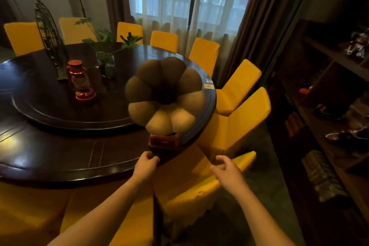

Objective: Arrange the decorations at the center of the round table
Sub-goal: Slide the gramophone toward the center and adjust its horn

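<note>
A toy gramophone with a wide brown petal-shaped horn (164,94) and a small red box base (164,140) stands near the right edge of the dark round table (60,154). My left hand (146,163) hovers at the table's edge just below the base, fingers curled and apart, holding nothing. My right hand (224,165) is off the table to the right, above a yellow chair, also empty with fingers apart. On the raised inner turntable (60,114) stand a red lantern (80,80), a glass vase with green leaves (107,62) and a dark wire cage-like ornament (51,40).
Yellow-covered chairs (241,86) ring the table, two of them close below my arms. A curtained window (189,2) is behind. Dark wooden shelves (329,106) with assorted items line the right side. A small yellow card (208,86) lies on the table's far right rim.
</note>
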The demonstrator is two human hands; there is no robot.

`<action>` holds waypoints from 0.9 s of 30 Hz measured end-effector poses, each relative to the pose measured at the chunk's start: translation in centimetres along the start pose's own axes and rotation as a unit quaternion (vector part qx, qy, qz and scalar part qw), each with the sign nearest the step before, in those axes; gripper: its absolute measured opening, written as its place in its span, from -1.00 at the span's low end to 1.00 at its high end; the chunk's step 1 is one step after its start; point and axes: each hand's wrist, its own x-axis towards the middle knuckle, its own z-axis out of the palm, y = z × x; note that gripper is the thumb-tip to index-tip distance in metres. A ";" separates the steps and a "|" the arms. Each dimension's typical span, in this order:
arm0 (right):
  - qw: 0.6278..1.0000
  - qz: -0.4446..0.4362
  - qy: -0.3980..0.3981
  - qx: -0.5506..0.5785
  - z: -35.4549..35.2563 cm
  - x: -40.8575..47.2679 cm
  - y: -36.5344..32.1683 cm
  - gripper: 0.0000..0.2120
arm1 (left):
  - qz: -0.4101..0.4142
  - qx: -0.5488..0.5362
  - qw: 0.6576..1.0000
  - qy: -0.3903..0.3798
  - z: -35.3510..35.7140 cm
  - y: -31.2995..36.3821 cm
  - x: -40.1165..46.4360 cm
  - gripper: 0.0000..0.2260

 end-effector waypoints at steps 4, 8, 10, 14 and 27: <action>0.998 -0.029 -0.044 -0.030 -0.8 6.3 -0.3 -0.49 | 0.033 -0.023 0.999 0.031 3.0 1.6 2.8 -0.55; 0.994 -0.060 -0.084 -0.040 -1.2 12.7 -0.1 -0.43 | 0.015 -0.121 0.990 0.069 6.0 2.0 5.6 -0.56; 0.987 -0.090 -0.117 -0.059 -1.7 15.8 0.2 -0.41 | -0.011 -0.150 0.984 0.098 7.8 2.1 6.8 -0.55; 0.975 -0.126 -0.167 -0.080 -4.1 22.0 0.7 -0.37 | -0.048 -0.166 0.968 0.180 11.8 3.0 8.2 -0.56; 0.885 -0.261 -0.337 -0.187 -9.5 35.2 -2.9 -0.28 | -0.186 -0.247 0.865 0.394 23.5 5.8 7.2 -0.53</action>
